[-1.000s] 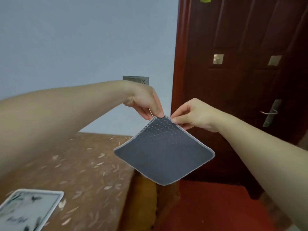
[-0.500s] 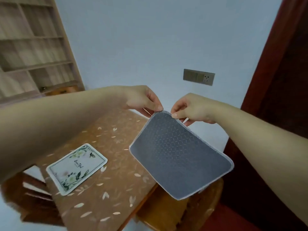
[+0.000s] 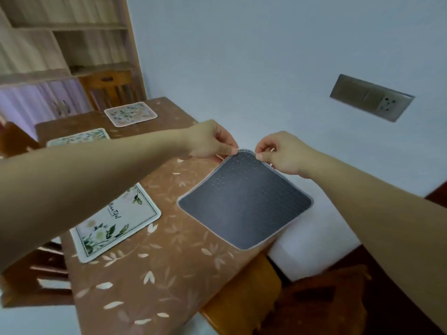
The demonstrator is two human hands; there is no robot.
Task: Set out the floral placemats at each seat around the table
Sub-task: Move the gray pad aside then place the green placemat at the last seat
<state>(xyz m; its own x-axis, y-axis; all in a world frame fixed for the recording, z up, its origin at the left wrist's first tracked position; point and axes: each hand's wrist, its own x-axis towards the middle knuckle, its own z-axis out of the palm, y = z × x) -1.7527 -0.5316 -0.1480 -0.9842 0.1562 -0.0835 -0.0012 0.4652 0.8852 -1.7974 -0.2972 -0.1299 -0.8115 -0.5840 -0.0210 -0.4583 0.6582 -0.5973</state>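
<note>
On the table (image 3: pixel 169 274), three floral placemats (image 3: pixel 116 223) are laid; left hand (image 3: pixel 210 141) and right hand (image 3: pixel 283 153) pinch a fourth placemat (image 3: pixel 244 204), grey underside up, not yet placed.

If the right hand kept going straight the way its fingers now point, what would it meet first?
The right hand points leftward along the held placemat, toward the left hand, whose fingertips pinch the same top edge a short gap away. It would probably meet those first, though depth is uncertain.
</note>
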